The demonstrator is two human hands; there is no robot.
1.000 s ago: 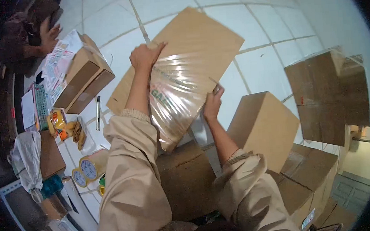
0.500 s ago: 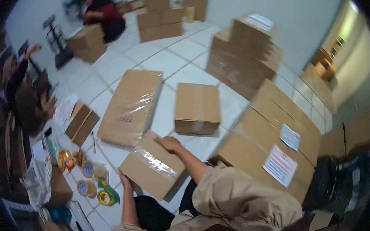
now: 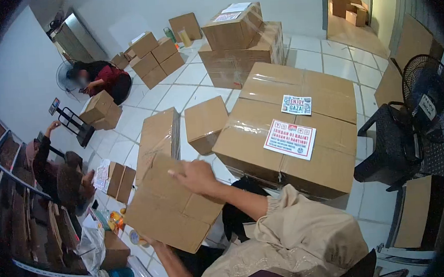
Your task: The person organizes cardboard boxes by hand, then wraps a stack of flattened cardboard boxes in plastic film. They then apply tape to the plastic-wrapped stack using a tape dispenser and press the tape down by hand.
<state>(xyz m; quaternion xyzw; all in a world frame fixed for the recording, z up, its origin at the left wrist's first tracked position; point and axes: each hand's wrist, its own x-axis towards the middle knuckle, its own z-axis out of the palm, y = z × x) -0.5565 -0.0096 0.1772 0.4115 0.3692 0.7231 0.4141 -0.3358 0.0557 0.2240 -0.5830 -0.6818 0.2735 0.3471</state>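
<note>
Now the cardboard box (image 3: 168, 212) sits higher than before, right hand (image 3: 196, 175) grasping its top, left hand (image 3: 148, 242) beneath, grip hidden.

We held our right hand (image 3: 196, 175) forward, fingers curled tight; our left hand (image 3: 147, 242) was mostly hidden, forearm raised.

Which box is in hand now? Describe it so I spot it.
Find the big taped carton with two printed labels. Left of it, nearest the camera, a small box tilts under the right hand: plain-faced, held aloft, unlike its neighbours.
</note>
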